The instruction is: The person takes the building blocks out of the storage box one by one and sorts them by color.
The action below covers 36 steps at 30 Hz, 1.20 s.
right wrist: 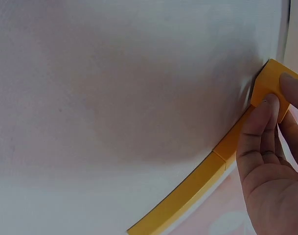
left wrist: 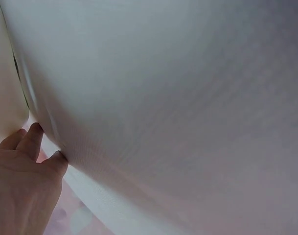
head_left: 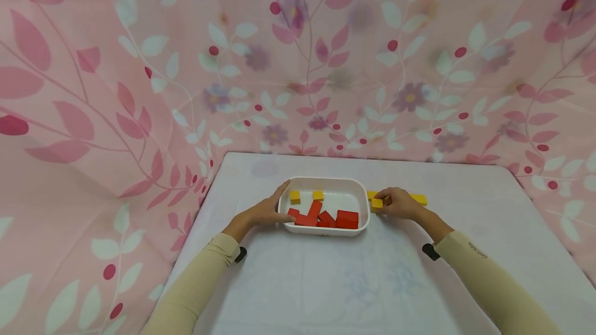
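Note:
A shallow white tray (head_left: 324, 180) stands on the table with red blocks (head_left: 347, 219) along its near side and two yellow cubes (head_left: 295, 197) toward the back. My left hand (head_left: 262, 212) holds the tray's left end, thumb at the near corner and fingers along the far one. Just outside the tray's right end, my right hand (head_left: 399, 204) pinches a yellow block (right wrist: 270, 84) between thumb and fingers. Beside that block runs a row of yellow blocks (right wrist: 193, 188) laid end to end, partly hidden behind the right hand in the head view.
White cloth (head_left: 321, 283) covers the table. Pink floral curtains (head_left: 326, 66) hang close behind the far edge and along the left side.

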Each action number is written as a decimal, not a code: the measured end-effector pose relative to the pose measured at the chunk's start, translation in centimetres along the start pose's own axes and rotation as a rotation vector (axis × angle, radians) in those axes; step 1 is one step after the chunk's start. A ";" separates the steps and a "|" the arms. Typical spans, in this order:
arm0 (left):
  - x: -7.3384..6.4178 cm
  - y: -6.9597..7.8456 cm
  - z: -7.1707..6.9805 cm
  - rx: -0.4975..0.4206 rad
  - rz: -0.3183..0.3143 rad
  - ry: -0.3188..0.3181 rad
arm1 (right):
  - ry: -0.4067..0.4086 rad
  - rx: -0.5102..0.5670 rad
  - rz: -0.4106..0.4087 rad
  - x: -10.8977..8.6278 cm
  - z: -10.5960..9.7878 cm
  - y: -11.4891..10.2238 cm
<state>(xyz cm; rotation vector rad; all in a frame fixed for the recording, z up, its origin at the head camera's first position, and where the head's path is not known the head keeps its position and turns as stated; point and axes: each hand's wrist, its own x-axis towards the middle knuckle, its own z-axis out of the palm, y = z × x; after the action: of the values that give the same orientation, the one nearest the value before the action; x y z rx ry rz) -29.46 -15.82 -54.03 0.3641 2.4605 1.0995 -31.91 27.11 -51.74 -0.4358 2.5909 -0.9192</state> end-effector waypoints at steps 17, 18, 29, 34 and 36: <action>0.1 0.0 0.0 -0.002 -0.009 0.011 | 0.023 -0.019 0.014 0.0 -0.2 0.0; 0.0 0.0 -0.1 -0.001 -0.011 0.011 | 0.024 -0.016 0.016 0.0 -0.2 0.0; 0.2 0.1 -0.1 -0.007 -0.004 0.012 | 0.062 -0.072 -0.051 -0.6 -0.5 -0.1; 0.1 -0.1 0.0 -0.010 0.002 0.015 | 0.074 -0.012 -0.048 -1.1 -1.1 -0.7; -0.2 -0.1 0.1 -0.014 0.000 0.010 | 0.070 0.018 -0.040 -1.2 -1.1 -0.7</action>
<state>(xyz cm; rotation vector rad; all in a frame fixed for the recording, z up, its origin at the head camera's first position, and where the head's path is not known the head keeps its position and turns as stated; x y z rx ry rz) -29.20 -15.90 -54.11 0.3546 2.4606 1.1202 -31.22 27.65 -50.17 -0.4606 2.6434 -0.9873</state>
